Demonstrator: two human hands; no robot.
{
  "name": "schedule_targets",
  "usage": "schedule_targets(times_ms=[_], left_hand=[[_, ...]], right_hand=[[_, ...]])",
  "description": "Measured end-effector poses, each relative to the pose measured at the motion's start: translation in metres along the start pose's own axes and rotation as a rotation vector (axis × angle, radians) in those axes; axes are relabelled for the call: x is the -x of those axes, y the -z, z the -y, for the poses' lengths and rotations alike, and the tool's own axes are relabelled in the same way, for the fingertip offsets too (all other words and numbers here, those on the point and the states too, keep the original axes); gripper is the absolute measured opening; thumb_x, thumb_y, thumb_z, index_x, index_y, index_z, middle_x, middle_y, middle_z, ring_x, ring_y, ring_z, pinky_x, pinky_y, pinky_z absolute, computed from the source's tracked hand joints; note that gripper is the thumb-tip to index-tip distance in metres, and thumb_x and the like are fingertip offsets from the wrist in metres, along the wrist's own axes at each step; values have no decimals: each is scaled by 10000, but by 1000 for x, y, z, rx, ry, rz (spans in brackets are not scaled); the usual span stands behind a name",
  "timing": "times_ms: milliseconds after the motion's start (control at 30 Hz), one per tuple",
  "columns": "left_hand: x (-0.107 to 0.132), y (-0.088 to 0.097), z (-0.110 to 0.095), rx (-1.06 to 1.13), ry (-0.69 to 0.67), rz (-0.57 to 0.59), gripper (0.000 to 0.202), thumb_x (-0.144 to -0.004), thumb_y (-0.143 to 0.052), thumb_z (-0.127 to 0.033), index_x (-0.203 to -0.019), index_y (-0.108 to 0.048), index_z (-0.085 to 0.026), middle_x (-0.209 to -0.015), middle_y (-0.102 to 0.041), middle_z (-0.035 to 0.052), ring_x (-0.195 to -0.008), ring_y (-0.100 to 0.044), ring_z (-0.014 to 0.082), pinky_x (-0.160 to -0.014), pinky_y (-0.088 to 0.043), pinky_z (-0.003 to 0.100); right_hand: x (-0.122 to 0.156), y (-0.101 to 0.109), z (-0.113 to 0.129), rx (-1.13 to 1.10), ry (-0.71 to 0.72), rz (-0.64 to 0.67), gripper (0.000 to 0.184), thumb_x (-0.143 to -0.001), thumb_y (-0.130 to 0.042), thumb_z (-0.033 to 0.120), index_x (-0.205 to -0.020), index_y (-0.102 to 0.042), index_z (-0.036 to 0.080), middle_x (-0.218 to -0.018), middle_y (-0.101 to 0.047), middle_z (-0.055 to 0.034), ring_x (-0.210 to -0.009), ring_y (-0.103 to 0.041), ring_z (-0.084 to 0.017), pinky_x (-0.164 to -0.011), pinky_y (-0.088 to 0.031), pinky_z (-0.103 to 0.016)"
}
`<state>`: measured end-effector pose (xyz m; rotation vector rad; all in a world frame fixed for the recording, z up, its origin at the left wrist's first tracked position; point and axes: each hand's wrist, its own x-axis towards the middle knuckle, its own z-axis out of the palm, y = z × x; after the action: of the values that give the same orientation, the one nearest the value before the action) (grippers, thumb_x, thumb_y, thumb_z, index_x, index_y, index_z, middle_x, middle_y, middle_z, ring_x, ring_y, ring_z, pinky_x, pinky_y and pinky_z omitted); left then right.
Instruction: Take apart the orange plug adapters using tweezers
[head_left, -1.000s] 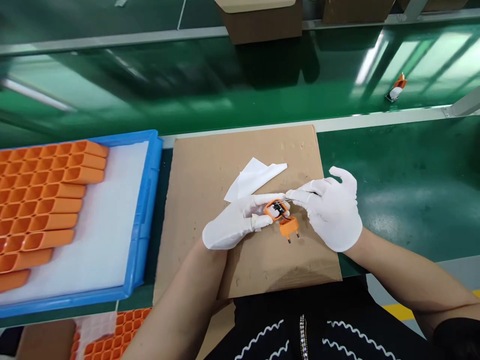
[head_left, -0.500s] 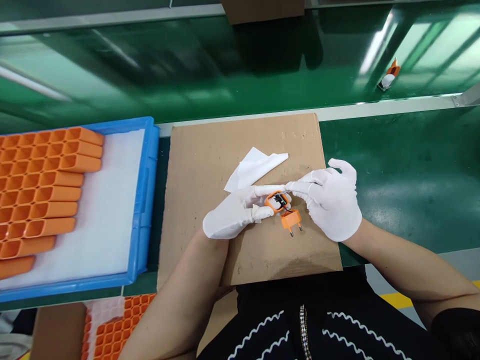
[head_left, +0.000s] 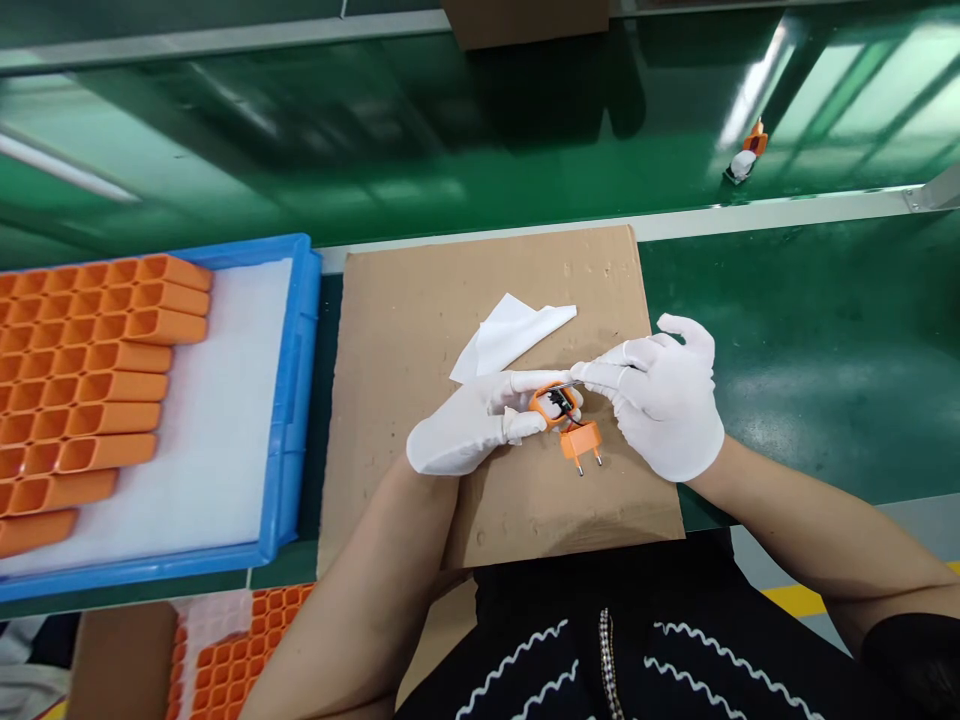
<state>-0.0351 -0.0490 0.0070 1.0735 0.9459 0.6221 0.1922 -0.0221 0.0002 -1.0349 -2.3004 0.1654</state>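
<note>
Both my hands wear white gloves over a brown cardboard sheet (head_left: 420, 330). My left hand (head_left: 476, 425) pinches an open orange charger shell (head_left: 553, 405) with black parts and wires inside. My right hand (head_left: 664, 400) is closed on thin metal tweezers (head_left: 574, 383) whose tips reach into the shell. An orange two-pin plug piece (head_left: 581, 443) hangs from the shell by short wires and rests on the cardboard just below it.
A blue tray (head_left: 296, 390) at left holds rows of orange shells (head_left: 90, 370) on white foam. White paper (head_left: 514, 332) lies behind my hands. A green conveyor (head_left: 450, 150) carries an orange-white part (head_left: 745, 160). More orange shells (head_left: 225, 670) sit below the table edge.
My hands have hardly moved on the shell. The orange-white part on the conveyor has drifted left. The view shifted down a little over the second.
</note>
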Motion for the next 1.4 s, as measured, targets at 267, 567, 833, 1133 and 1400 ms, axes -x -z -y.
schedule_targets(times_ms=[267,567,833,1133,1400], left_hand=[[1,0,2,6,9,-11,507,-765,-811,-491,-1209,-753,-252,-964,-736,63,-899,-609,180,-757,-450,253],[-1,2,4,-17,-18,17,504,-781,-796,-483,-1195,-754,-199,-904,-741,88,-890,-625,209,-777,-483,296],[0,1,2,21,19,-10,489,-764,-821,-427,-1191,-759,-199,-1000,-757,107,-909,-635,210,-784,-490,278],[0,3,6,9,-17,-12,532,-744,-820,-489,-1177,-761,-185,-968,-718,106,-856,-597,202,-798,-475,322],[1,3,8,65,-29,-18,514,-736,-841,-467,-1181,-762,-222,-998,-713,98,-848,-610,190,-809,-483,326]], right_hand=[[0,-1,2,22,-21,3,455,-827,-553,43,-1036,-721,411,-887,-731,75,-749,-642,-162,-1102,-340,-510],[0,-1,5,-30,-22,24,472,-836,-519,40,-1049,-730,404,-913,-731,68,-779,-656,-165,-1123,-323,-520],[-1,-1,3,-97,62,-14,453,-814,-563,34,-1002,-738,406,-867,-724,88,-739,-632,-150,-1090,-365,-482],[-1,3,4,-59,-59,44,444,-835,-574,56,-1045,-731,415,-910,-737,59,-790,-657,-185,-1121,-326,-543],[0,2,4,-80,-71,35,472,-807,-583,33,-1041,-723,418,-915,-738,60,-778,-648,-189,-1118,-316,-571]])
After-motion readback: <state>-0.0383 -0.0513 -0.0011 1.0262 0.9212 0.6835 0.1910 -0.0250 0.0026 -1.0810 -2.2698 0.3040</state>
